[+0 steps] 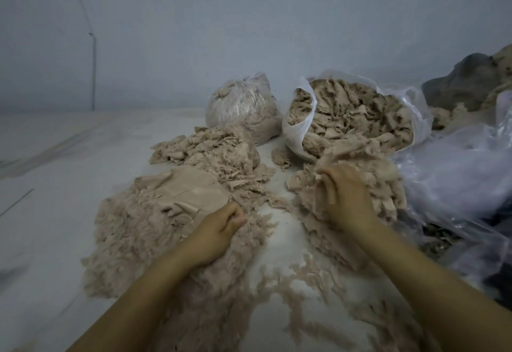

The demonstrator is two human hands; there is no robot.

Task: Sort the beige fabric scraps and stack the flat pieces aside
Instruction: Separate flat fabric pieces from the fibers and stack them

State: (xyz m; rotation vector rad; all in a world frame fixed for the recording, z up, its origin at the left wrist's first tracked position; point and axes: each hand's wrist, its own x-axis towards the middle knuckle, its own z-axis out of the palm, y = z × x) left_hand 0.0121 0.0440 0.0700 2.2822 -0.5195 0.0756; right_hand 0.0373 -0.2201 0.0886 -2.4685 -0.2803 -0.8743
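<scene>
Beige fabric scraps lie in heaps on a pale floor. A stack of flat beige pieces (184,192) rests on top of the frayed heap (133,241) at the left. My left hand (219,231) is closed just right of that stack, fingers curled; whether it pinches a scrap is unclear. My right hand (345,195) grips a bunch of scraps in the loose pile (360,163) spilling from an open white bag (300,119). Another shredded pile (221,146) lies behind the flat stack.
A tied clear bag of scraps (243,105) stands at the back beside the open bag. Crumpled clear plastic (457,180) and a dark cloth bundle (471,80) fill the right side. Frayed threads (304,296) are strewn between my arms. A grey wall stands behind.
</scene>
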